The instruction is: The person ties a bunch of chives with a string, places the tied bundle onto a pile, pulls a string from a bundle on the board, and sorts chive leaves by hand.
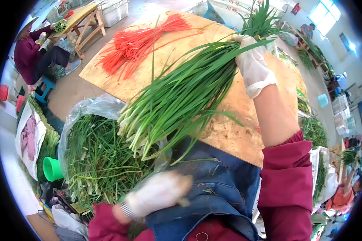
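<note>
A large bunch of long green leafy stalks (189, 88) hangs slantwise over the wooden board, its pale stem ends pointing down to the left. My right hand (247, 54), in a whitish glove, is closed round the bunch near its leafy upper end. My left hand (161, 193), also gloved, is low in front of the apron (213, 176), below the stem ends and beside the bag of loose cuttings (104, 152). Motion smears its fingers, and what it holds, if anything, is hidden. Red ties (136, 46) lie in a fanned bundle on the board.
The wooden board (237, 136) has its front edge near my lap. A green cup (53, 168) stands left of the bag. At the upper left a person (26, 60) sits by a wooden table (78, 20). More people and greens are at the right.
</note>
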### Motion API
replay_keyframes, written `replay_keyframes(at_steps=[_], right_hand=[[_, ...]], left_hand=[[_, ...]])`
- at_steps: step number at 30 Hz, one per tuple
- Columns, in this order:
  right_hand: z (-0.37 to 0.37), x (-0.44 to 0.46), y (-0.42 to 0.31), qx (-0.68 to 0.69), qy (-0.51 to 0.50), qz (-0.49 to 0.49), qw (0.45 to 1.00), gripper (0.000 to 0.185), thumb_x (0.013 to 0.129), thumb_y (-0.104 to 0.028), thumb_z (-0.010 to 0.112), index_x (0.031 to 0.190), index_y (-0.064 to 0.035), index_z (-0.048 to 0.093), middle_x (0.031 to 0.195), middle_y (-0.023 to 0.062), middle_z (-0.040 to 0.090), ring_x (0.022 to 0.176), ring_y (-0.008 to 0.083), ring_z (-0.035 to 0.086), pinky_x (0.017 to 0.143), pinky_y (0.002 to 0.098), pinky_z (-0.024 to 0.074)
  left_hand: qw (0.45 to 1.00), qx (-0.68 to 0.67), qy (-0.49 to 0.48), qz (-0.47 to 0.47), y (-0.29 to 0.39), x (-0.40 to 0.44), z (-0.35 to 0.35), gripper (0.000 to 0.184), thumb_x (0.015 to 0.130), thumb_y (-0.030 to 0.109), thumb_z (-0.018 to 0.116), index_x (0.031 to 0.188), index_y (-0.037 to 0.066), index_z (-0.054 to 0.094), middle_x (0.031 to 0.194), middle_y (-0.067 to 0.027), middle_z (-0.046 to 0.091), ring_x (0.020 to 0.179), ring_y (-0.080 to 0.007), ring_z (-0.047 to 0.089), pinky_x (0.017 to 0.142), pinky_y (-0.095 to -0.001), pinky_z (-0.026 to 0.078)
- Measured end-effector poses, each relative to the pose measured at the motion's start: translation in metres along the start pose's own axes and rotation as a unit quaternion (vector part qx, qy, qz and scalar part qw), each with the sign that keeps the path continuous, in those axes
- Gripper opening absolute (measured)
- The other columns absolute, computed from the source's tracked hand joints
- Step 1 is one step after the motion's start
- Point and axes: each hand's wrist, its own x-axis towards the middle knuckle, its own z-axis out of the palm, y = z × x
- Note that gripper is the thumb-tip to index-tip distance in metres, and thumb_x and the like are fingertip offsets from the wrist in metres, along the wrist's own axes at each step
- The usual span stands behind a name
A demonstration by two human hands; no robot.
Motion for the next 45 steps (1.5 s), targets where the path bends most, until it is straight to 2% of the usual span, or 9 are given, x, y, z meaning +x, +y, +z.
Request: replay_keyframes(at_steps=[5,8,11,23,27,31,34,37,45], right_hand=[[-0.019,0.023,0.018,-0.011,-0.037,-0.007,0.999,0.019,0.072,-0.004,0.064,0.085,0.0050,0.053,0.074,0.0122,0.058,0.060,0.0212,0.056,0.055,0.0344,0.0459],[-0.027,0.003,0.013,0.055,-0.066,0.044,0.995,0.015,0.085,-0.011,0.050,0.080,0.0015,0.056,0.073,0.0127,0.060,0.063,0.0238,0.058,0.063,0.0337,0.0484],[-0.036,-0.005,0.016,0.047,-0.059,0.013,0.997,0.019,0.087,-0.013,0.047,0.082,0.0027,0.057,0.074,0.0123,0.059,0.065,0.0234,0.058,0.064,0.0324,0.0486],[-0.052,-0.029,0.018,0.092,-0.037,0.047,0.994,0.005,0.080,-0.001,0.054,0.081,0.0031,0.056,0.070,0.0120,0.057,0.057,0.0233,0.056,0.054,0.0340,0.0498],[-0.055,-0.027,0.023,0.109,-0.032,0.071,0.991,0.006,0.079,-0.004,0.056,0.081,0.0019,0.057,0.069,0.0111,0.056,0.056,0.0220,0.055,0.053,0.0338,0.0482],[-0.064,-0.032,0.022,-0.008,0.021,0.026,0.999,0.008,0.079,-0.008,0.058,0.080,0.0004,0.059,0.069,0.0086,0.056,0.056,0.0189,0.052,0.052,0.0306,0.0436],[-0.060,-0.042,0.019,0.009,0.064,0.031,0.997,0.014,0.078,-0.012,0.058,0.081,0.0003,0.064,0.072,0.0081,0.059,0.059,0.0166,0.053,0.053,0.0285,0.0417],[-0.063,-0.052,0.018,-0.095,-0.042,-0.035,0.994,0.018,0.079,-0.014,0.055,0.084,0.0009,0.064,0.077,0.0096,0.062,0.064,0.0177,0.056,0.057,0.0293,0.0446],[-0.066,-0.061,0.015,-0.029,0.058,0.007,0.998,0.021,0.081,-0.012,0.053,0.090,0.0048,0.062,0.084,0.0127,0.063,0.071,0.0215,0.061,0.062,0.0300,0.0500]], left_hand=[[0.827,0.183,-0.139,-0.513,-0.010,-0.176,-0.048,0.029,0.061,0.012,0.068,0.086,0.006,0.055,0.080,-0.0076,0.058,0.074,-0.0264,0.057,0.065,-0.0393,0.046],[0.763,0.294,-0.122,-0.563,-0.012,-0.168,-0.047,0.046,0.061,0.012,0.070,0.103,0.004,0.056,0.097,-0.0151,0.056,0.103,-0.0299,0.049,0.094,-0.0506,0.029],[0.922,0.140,0.115,-0.341,-0.009,-0.095,-0.043,0.041,0.067,0.001,0.066,0.107,0.004,0.058,0.105,-0.0122,0.058,0.099,-0.0304,0.053,0.084,-0.0357,0.044],[0.918,0.155,0.286,-0.225,-0.064,-0.011,-0.006,0.013,0.069,0.002,0.065,0.081,0.002,0.062,0.073,-0.0074,0.052,0.066,-0.0229,0.053,0.055,-0.0343,0.043],[0.903,0.156,0.309,-0.255,-0.052,-0.080,-0.032,0.007,0.070,0.004,0.065,0.075,0.002,0.060,0.068,-0.0062,0.050,0.058,-0.0201,0.048,0.049,-0.0323,0.041],[0.715,0.416,0.027,-0.561,-0.057,-0.222,-0.035,0.005,0.072,0.007,0.064,0.074,0.003,0.061,0.073,-0.0112,0.055,0.063,-0.0245,0.054,0.052,-0.0359,0.043],[0.766,0.437,0.092,-0.462,-0.027,-0.188,-0.023,0.016,0.071,0.007,0.063,0.087,0.006,0.061,0.074,-0.0112,0.057,0.066,-0.0252,0.056,0.059,-0.0365,0.046],[0.939,0.124,0.142,-0.289,0.011,-0.075,-0.013,0.025,0.070,0.011,0.064,0.094,0.006,0.061,0.088,-0.0113,0.060,0.064,-0.0205,0.056,0.055,-0.0314,0.046],[0.931,0.183,0.131,-0.287,-0.035,-0.009,0.029,0.005,0.071,0.006,0.060,0.074,0.003,0.057,0.064,-0.0094,0.051,0.049,-0.0226,0.055,0.045,-0.0325,0.044]])
